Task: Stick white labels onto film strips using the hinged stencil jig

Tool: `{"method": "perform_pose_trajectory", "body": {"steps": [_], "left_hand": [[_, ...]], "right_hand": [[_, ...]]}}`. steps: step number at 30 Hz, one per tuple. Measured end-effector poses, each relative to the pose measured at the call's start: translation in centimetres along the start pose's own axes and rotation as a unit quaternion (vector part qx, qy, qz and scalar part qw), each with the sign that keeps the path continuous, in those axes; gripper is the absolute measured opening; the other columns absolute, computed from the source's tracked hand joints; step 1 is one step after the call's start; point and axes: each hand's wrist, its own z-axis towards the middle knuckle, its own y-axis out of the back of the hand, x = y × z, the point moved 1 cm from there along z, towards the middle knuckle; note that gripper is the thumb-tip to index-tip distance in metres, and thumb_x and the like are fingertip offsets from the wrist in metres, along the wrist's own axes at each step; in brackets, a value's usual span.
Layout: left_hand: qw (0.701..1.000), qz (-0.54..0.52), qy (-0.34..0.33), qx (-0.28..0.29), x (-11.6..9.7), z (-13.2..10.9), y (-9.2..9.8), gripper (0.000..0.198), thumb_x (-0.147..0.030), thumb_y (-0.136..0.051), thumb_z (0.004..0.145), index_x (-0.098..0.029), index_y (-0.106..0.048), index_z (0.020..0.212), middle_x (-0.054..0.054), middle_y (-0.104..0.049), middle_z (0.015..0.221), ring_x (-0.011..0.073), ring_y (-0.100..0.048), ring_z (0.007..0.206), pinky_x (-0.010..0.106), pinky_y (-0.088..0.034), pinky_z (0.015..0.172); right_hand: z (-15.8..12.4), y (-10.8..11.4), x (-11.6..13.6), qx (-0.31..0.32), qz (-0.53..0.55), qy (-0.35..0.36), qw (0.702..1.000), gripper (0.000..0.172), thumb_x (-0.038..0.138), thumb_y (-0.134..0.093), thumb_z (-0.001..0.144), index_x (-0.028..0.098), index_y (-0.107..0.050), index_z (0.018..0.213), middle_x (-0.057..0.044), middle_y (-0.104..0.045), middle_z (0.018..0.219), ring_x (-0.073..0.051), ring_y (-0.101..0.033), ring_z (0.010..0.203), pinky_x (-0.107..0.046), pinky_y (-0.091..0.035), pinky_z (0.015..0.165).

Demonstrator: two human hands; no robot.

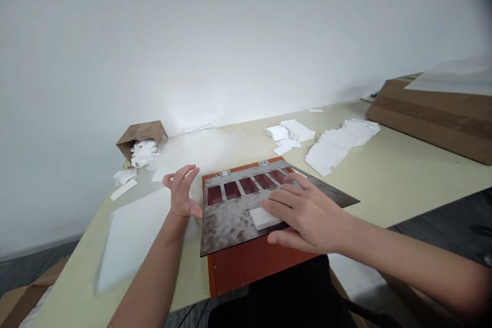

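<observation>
The metal plate [234,220] is mottled grey with rusty brown blotches, darkest toward its right corner, and its row of windows [248,184] shows dark red. Under it, the board [246,271] is bright orange. The block [266,218] on the plate is plain white. At the far left, the paper bag [141,136] is plain brown, with white paper slips [144,154] at its mouth; the far right pile of slips [338,143] is white too. The box [430,118] is tan cardboard with a darker brown band. The table [388,189] is pale cream, the wall [192,36] whitish grey, and the floor [434,230] dark grey.
</observation>
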Motion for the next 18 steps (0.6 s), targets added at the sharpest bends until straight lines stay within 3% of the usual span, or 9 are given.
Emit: {"method": "perform_pose_trajectory", "body": {"steps": [5, 8, 12, 18], "left_hand": [[0.999, -0.009, 0.028, 0.029, 0.1, 0.0, -0.4, 0.114, -0.101, -0.008, 0.055, -0.022, -0.067, 0.111, 0.016, -0.068, 0.112, 0.0350, -0.062, 0.111, 0.047, -0.028, 0.100], [0.999, -0.030, 0.004, 0.019, 0.1, 0.1, -0.4, 0.107, -0.099, -0.014, 0.059, -0.022, -0.067, 0.112, 0.015, -0.068, 0.110, 0.0340, -0.064, 0.107, 0.047, -0.027, 0.100], [0.999, -0.047, -0.012, 0.007, -0.1, 0.2, -0.3, 0.108, -0.098, -0.011, 0.060, -0.020, -0.065, 0.112, 0.016, -0.068, 0.109, 0.0339, -0.064, 0.104, 0.047, -0.028, 0.099], [0.996, -0.083, 0.018, -0.015, 0.1, 0.6, 0.1, 0.119, -0.102, -0.006, 0.051, -0.019, -0.061, 0.116, 0.017, -0.065, 0.109, 0.0372, -0.061, 0.107, 0.048, -0.029, 0.097]], "right_hand": [[-0.3, 1.0, 0.1, 0.097, 0.104, -0.048, 0.989, 0.040, 0.044, -0.037, 0.103, 0.019, -0.068, 0.101, -0.004, -0.068, 0.089, -0.017, -0.061, 0.080, -0.037, -0.031, 0.087], [0.0, 1.3, 0.1, 0.161, 0.095, -0.022, 0.982, 0.035, 0.045, -0.045, 0.101, 0.019, -0.068, 0.094, -0.003, -0.068, 0.087, -0.016, -0.061, 0.078, -0.035, -0.031, 0.088], [0.2, 1.1, -0.1, 0.158, 0.017, 0.017, 0.987, 0.039, 0.044, -0.042, 0.102, 0.016, -0.067, 0.091, -0.004, -0.068, 0.085, -0.017, -0.059, 0.076, -0.038, -0.028, 0.094], [2.1, 2.8, -1.7, 0.163, 0.021, 0.012, 0.986, 0.043, 0.044, -0.034, 0.104, 0.017, -0.065, 0.092, -0.004, -0.067, 0.088, -0.015, -0.055, 0.075, -0.037, -0.025, 0.088]]}}
